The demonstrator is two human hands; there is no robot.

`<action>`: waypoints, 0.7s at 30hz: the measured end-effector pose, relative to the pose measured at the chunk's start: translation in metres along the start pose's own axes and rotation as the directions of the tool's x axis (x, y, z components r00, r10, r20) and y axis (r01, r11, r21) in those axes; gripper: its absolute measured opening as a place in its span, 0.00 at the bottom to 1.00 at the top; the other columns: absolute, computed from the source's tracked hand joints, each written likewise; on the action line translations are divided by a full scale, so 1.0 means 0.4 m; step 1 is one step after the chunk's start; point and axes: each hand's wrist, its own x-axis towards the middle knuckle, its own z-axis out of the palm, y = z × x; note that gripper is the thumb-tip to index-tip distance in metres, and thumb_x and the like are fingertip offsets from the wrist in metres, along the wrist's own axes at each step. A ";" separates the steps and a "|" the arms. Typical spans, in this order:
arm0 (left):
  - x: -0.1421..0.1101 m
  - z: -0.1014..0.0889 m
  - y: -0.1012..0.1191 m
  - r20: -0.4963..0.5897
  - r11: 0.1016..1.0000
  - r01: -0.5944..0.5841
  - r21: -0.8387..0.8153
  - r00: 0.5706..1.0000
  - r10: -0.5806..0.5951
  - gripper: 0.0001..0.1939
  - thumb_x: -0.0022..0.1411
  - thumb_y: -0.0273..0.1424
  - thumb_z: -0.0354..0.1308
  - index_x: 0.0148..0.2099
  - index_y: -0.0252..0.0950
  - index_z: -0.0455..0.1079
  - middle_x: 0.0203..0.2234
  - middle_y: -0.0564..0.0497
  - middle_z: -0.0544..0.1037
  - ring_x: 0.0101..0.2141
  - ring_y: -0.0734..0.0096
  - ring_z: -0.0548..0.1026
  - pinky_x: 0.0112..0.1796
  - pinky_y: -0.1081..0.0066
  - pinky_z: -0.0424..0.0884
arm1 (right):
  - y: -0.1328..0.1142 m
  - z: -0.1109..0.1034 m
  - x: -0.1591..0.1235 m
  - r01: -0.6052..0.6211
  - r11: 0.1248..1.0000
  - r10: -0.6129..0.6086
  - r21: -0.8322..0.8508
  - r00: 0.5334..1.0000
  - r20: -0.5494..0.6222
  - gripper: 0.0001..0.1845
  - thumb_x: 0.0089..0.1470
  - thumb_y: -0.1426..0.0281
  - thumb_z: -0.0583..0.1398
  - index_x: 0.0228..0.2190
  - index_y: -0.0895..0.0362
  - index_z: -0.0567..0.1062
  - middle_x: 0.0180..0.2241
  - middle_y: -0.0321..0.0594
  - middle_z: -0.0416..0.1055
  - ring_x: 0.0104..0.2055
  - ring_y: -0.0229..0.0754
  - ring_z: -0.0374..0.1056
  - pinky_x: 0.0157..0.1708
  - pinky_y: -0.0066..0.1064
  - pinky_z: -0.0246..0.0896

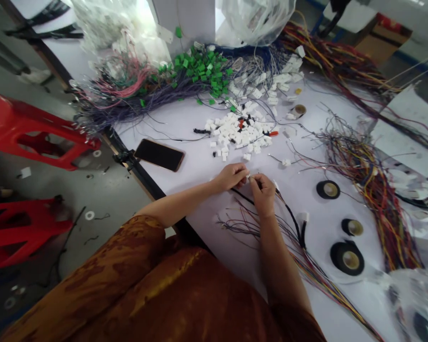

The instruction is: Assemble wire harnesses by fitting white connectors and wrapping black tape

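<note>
the connector pile lies on the table. left of it and nearer is the phone; farther left, off the table, stand 2 stools. behind it are 2 bags. just right is 1 tape roll; 3 others lie right and nearer.

red plastic stools — grey floor — beside a pale table.

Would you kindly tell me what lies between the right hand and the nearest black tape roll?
In the head view, a black-wrapped cable slants across the table, closer to the right hand than to the tape roll.
</note>
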 end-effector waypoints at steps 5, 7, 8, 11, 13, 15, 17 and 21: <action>-0.122 -0.177 -0.005 -0.405 0.751 0.038 0.659 0.859 0.312 0.18 0.60 0.38 0.64 0.50 0.37 0.68 0.54 0.38 0.72 0.56 0.50 0.69 0.57 0.51 0.66 | -0.001 0.008 0.003 -0.052 0.998 0.054 0.046 0.997 -0.054 0.10 0.55 0.65 0.59 0.27 0.58 0.73 0.23 0.32 0.66 0.26 0.35 0.58 0.30 0.29 0.56; -0.183 -0.248 -0.020 -0.613 0.629 0.355 0.692 0.748 0.253 0.30 0.58 0.40 0.65 0.61 0.39 0.64 0.67 0.35 0.57 0.67 0.38 0.53 0.62 0.41 0.56 | 0.001 0.013 0.004 -0.046 0.998 0.048 0.046 0.997 -0.052 0.10 0.55 0.65 0.59 0.27 0.58 0.73 0.23 0.32 0.66 0.26 0.35 0.59 0.30 0.29 0.56; -0.206 -0.274 -0.029 -0.651 0.582 0.451 0.677 0.736 0.185 0.35 0.58 0.43 0.65 0.65 0.40 0.61 0.70 0.35 0.50 0.69 0.35 0.47 0.62 0.35 0.53 | 0.002 0.015 0.004 -0.043 0.998 0.045 0.045 0.998 -0.051 0.10 0.55 0.65 0.59 0.27 0.58 0.73 0.23 0.32 0.66 0.26 0.35 0.59 0.30 0.29 0.57; -0.240 -0.319 -0.057 -0.624 0.515 0.513 0.686 0.779 0.055 0.36 0.62 0.45 0.60 0.68 0.43 0.59 0.73 0.39 0.42 0.70 0.33 0.39 0.60 0.26 0.46 | 0.007 0.016 0.002 -0.046 0.998 0.049 0.045 0.997 -0.063 0.10 0.55 0.64 0.59 0.27 0.58 0.73 0.23 0.33 0.66 0.27 0.35 0.59 0.31 0.29 0.57; -0.241 -0.352 -0.066 -0.550 0.516 0.440 0.735 0.832 0.075 0.28 0.65 0.40 0.58 0.65 0.44 0.64 0.73 0.42 0.43 0.71 0.35 0.39 0.60 0.26 0.45 | 0.010 0.014 0.001 -0.050 0.998 0.054 0.048 0.996 -0.071 0.10 0.55 0.64 0.59 0.27 0.58 0.73 0.23 0.33 0.67 0.27 0.35 0.59 0.31 0.29 0.58; -0.240 -0.405 -0.064 -0.423 0.524 0.309 0.794 0.900 0.110 0.21 0.63 0.34 0.58 0.59 0.42 0.71 0.73 0.44 0.46 0.71 0.39 0.41 0.62 0.30 0.47 | 0.012 0.011 0.002 -0.050 0.997 0.053 0.053 0.997 -0.062 0.11 0.54 0.63 0.59 0.27 0.58 0.74 0.23 0.33 0.67 0.27 0.36 0.60 0.31 0.29 0.59; -0.244 -0.472 -0.052 -0.282 0.544 0.171 0.822 0.951 0.127 0.16 0.59 0.31 0.61 0.50 0.41 0.76 0.72 0.45 0.50 0.71 0.43 0.44 0.66 0.40 0.47 | 0.013 0.009 0.004 -0.047 0.997 0.049 0.054 0.998 -0.049 0.11 0.54 0.62 0.59 0.27 0.58 0.74 0.24 0.33 0.68 0.27 0.36 0.61 0.32 0.30 0.59; -0.236 -0.547 -0.028 -0.473 0.649 0.257 0.716 0.863 0.180 0.24 0.57 0.36 0.65 0.55 0.36 0.71 0.68 0.39 0.57 0.68 0.53 0.56 0.66 0.56 0.53 | 0.018 0.011 0.008 -0.041 0.998 0.043 0.037 0.998 -0.053 0.12 0.54 0.62 0.60 0.27 0.58 0.74 0.23 0.33 0.68 0.27 0.36 0.61 0.32 0.30 0.58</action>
